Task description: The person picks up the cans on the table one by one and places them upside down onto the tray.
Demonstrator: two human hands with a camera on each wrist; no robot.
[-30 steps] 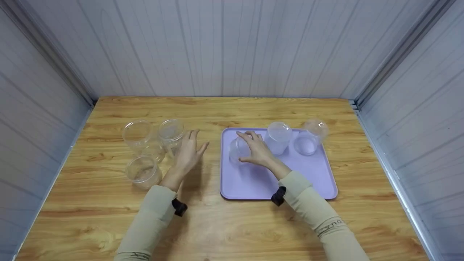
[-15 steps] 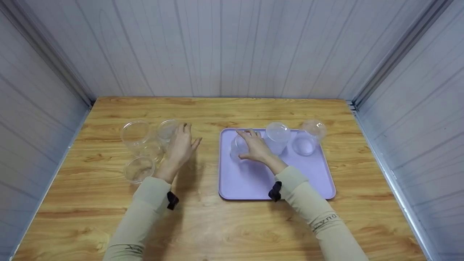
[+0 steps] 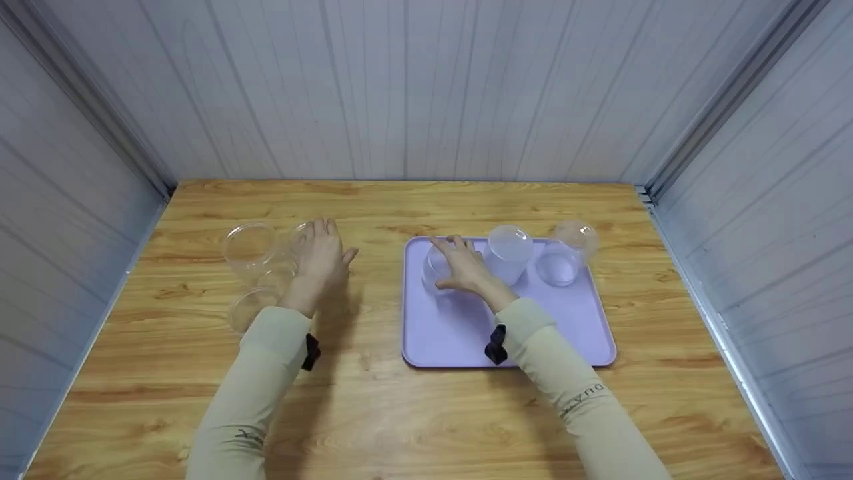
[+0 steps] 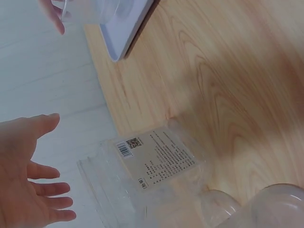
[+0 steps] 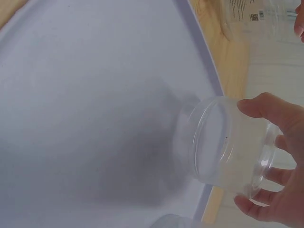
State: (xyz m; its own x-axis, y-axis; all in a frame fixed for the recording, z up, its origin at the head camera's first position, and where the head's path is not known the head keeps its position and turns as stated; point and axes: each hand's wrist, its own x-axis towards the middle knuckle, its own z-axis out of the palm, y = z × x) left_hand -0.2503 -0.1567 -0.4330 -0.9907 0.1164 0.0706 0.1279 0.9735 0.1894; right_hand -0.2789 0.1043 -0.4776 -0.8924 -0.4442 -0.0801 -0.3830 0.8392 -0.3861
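Note:
My left hand, fingers extended and thumb apart, is over a clear plastic jar at the left of the table. In the left wrist view that jar carries a printed label with a barcode, and a small gap separates its rim from the fingertips. On the lilac tray, my right hand holds a clear plastic container. Thumb on one side and fingers on the other curl round it in the right wrist view. Its base is close over the tray near the left edge.
A clear cup with a cloudy top and a tall clear jar stand on the tray's back right. Left of my left hand are another tall clear jar and a lower clear container. Pale panel walls enclose the table.
My left hand has moved left and slightly away, over the labelled jar. My right hand has stayed nearly in place around the clear container.

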